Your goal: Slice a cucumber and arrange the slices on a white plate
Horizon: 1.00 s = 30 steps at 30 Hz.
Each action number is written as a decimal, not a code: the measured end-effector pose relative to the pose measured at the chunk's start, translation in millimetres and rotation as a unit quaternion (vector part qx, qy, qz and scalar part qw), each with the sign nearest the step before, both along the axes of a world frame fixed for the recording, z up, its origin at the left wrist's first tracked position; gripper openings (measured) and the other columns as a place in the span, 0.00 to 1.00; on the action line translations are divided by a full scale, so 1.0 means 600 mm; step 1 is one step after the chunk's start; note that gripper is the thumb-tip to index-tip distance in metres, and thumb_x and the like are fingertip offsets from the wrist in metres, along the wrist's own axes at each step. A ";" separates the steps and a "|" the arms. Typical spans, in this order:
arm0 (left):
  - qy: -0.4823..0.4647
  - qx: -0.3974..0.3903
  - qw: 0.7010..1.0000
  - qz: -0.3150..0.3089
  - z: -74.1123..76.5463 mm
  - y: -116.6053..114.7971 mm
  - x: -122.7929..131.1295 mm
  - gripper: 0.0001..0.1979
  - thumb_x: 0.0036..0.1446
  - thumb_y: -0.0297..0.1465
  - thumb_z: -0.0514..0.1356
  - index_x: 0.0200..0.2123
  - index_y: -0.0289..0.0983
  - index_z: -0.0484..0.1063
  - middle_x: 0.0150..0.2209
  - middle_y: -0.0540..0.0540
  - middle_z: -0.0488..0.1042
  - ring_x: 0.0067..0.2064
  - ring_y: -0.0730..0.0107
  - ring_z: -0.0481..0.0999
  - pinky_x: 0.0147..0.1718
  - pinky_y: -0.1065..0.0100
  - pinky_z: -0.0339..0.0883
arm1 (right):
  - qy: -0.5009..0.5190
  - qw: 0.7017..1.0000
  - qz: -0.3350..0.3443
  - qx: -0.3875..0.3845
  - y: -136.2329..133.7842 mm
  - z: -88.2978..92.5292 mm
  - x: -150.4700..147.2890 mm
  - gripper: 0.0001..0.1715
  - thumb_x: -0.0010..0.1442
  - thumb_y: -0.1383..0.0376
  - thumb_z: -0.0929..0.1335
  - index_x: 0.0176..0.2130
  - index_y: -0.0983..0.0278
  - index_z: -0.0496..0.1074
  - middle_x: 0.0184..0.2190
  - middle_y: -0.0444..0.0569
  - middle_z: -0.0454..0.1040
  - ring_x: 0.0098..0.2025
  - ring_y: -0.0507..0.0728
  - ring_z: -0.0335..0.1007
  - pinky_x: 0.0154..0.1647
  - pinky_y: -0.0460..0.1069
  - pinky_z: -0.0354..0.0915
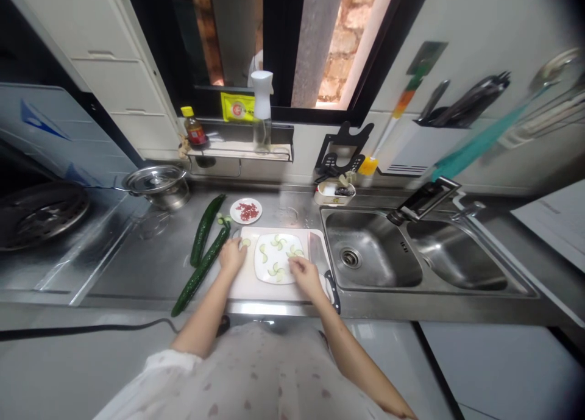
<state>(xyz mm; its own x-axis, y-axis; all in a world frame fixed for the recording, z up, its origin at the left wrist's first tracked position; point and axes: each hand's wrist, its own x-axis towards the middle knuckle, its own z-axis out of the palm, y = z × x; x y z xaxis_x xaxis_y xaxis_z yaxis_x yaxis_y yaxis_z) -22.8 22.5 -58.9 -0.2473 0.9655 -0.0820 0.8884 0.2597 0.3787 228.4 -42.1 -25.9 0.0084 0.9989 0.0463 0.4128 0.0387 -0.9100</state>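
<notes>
we rest our left hand (232, 255), grip apart and flat, on the board (256, 289) to steady it, while our right hand (305, 272) seems pinched on a cucumber slice (296, 253) at the plate (270, 259) edge, the cleaver (315, 248) laid aside clear of fingers.

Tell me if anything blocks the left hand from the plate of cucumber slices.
Nothing visible does. The left hand rests on the cutting board right beside the plate; one loose slice lies by its fingertips, not in the gap. The right hand is at the plate's opposite rim.
</notes>
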 end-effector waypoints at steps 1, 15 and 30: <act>0.013 -0.007 1.000 -0.007 0.000 0.004 0.002 0.20 0.58 0.38 0.56 0.51 0.39 0.72 0.47 0.37 0.73 0.48 0.54 0.72 0.43 0.62 0.65 | 0.001 1.000 -0.003 -0.002 -0.003 0.001 0.004 0.17 0.56 0.58 0.63 0.35 0.66 0.77 0.31 0.51 0.79 0.34 0.57 0.73 0.38 0.50 0.67; -0.054 0.026 0.998 0.019 -0.006 0.023 0.006 0.10 0.55 0.36 0.59 0.38 0.38 0.75 0.38 0.42 0.76 0.40 0.61 0.74 0.37 0.67 0.64 | -0.004 1.000 0.000 -0.005 -0.011 -0.002 0.006 0.17 0.56 0.58 0.64 0.34 0.65 0.77 0.30 0.50 0.79 0.32 0.56 0.73 0.36 0.49 0.68; -0.459 0.085 0.875 0.129 0.015 0.010 0.002 0.16 0.41 0.39 0.66 0.31 0.34 0.73 0.27 0.46 0.76 0.27 0.72 0.72 0.27 0.72 0.64 | 0.000 1.000 0.018 -0.019 -0.001 0.009 -0.010 0.17 0.57 0.58 0.64 0.35 0.66 0.77 0.28 0.49 0.77 0.31 0.56 0.72 0.35 0.49 0.67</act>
